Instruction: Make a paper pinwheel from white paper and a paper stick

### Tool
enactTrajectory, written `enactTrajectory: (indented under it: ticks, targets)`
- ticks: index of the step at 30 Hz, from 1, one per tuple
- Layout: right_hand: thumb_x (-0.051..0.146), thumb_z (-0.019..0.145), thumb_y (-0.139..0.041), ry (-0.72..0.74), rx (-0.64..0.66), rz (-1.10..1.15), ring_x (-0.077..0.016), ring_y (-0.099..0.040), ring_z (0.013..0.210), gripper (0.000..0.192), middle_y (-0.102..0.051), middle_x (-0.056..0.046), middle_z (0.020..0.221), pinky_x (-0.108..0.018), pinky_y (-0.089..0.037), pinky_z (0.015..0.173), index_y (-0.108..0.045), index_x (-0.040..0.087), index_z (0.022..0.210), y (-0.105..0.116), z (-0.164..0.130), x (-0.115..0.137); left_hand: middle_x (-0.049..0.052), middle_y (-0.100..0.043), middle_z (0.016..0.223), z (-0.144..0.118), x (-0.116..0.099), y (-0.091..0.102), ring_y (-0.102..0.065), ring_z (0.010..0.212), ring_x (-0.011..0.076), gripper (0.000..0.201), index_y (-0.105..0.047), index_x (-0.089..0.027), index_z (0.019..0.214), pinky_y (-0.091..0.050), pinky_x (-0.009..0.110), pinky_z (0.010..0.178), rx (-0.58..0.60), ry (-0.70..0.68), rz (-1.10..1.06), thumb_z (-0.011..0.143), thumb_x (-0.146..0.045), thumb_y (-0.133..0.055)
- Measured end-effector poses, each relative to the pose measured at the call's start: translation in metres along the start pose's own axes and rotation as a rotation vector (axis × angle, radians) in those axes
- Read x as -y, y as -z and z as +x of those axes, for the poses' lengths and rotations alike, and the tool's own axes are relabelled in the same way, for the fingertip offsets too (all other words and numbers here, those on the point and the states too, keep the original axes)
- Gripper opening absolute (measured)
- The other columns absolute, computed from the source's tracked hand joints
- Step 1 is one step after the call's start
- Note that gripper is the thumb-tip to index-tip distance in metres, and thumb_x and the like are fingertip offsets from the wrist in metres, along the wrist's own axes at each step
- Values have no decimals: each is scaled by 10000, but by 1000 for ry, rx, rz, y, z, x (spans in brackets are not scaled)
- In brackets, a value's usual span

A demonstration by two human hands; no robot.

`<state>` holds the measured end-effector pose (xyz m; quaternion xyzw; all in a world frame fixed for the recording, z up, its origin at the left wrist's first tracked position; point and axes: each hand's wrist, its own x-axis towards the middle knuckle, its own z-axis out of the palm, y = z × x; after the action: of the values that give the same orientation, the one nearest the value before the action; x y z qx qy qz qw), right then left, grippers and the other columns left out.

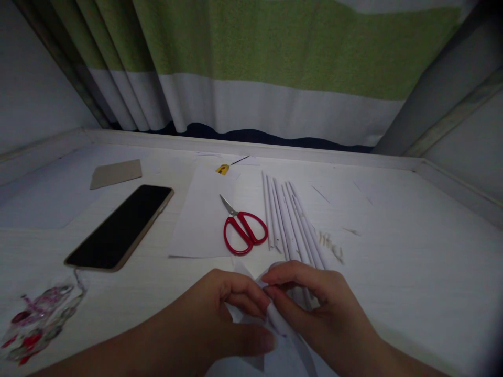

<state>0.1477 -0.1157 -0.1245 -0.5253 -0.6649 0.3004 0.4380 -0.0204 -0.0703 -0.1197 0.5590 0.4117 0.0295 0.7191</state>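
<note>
At the bottom centre of the frame, my left hand (220, 309) and right hand (314, 303) both pinched a sheet of white paper (275, 319), fingertips meeting over its rolled edge; the roll's long axis ran from lower right up toward centre. Much of the sheet was hidden beneath my palms. Just beyond the right hand lay a row of finished paper rolls (288, 220), then red scissors (243, 230), and a phone (121, 226) on the surface (412, 262) at left

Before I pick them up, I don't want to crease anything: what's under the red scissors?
The red scissors lie on a white sheet of paper flat on the table. Whatever that sheet covers cannot be seen.
</note>
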Motion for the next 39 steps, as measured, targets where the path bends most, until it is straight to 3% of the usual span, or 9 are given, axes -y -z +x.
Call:
enactTrajectory:
  ticks: [5,9,12,19,21,26,29,32,39]
  targets:
    - [27,683,-574,-20,-5,38,-103,-642,601,193,-681,2,675,-160,-519,574,-647,171,789,0,-1,0,-47,-611,735,-1,-6,-2,-349,327,12,311,-557,-194,862,-243,124,290,15,64,24,617,-344,-677]
    - [15,660,-577,-84,1,84,-108,-645,599,220,-678,3,673,-169,-534,575,-650,178,790,2,0,1,-117,-456,523,-7,-14,-3,-236,335,13,186,-558,-194,756,-170,125,315,-30,13,146,644,-301,-662]
    - [19,664,-576,-121,30,87,-110,-645,601,209,-674,4,665,-166,-537,565,-648,183,772,4,1,2,-117,-421,490,-13,-19,-3,-257,387,31,118,-590,-200,704,-176,130,353,-65,-91,376,629,-243,-670]
    - [10,669,-606,52,33,-43,-73,-638,615,248,-684,43,692,-107,-509,602,-644,213,807,10,-1,5,-103,-652,665,-20,-9,-3,-581,570,109,104,-592,-258,719,-345,200,529,-173,-468,1044,663,-239,-677]
    - [22,673,-616,85,33,-96,-67,-632,610,235,-681,46,695,-93,-500,591,-641,212,808,11,-2,7,-82,-655,659,-18,-4,-1,-587,526,122,38,-575,-246,726,-318,217,464,-133,-525,1178,731,-246,-612]
    - [20,677,-603,160,59,-157,-64,-619,574,208,-667,49,667,-89,-491,564,-620,203,775,12,-3,10,-38,-634,585,-16,-6,-3,-527,407,136,161,-581,-236,723,-198,243,343,-116,-573,1465,821,-215,-454]
    - [20,679,-612,210,53,-171,-53,-616,564,231,-662,63,672,-76,-480,568,-601,213,805,14,-3,10,-53,-661,640,-18,-6,-7,-557,444,124,150,-573,-254,762,-250,231,356,-179,-561,1461,794,-145,-476]
    - [2,684,-599,239,71,-181,-46,-618,589,243,-665,63,699,-58,-471,593,-590,208,814,15,-4,10,-44,-683,706,-19,0,-6,-601,488,148,110,-551,-244,823,-291,253,379,-223,-659,1485,783,-156,-498]
    - [-19,708,-540,354,56,-138,-92,-619,618,237,-656,4,699,-132,-492,585,-585,173,840,12,-4,8,-61,-624,599,-18,16,-5,-511,382,107,176,-550,-230,787,-301,270,362,-568,-1105,1515,823,-136,-406]
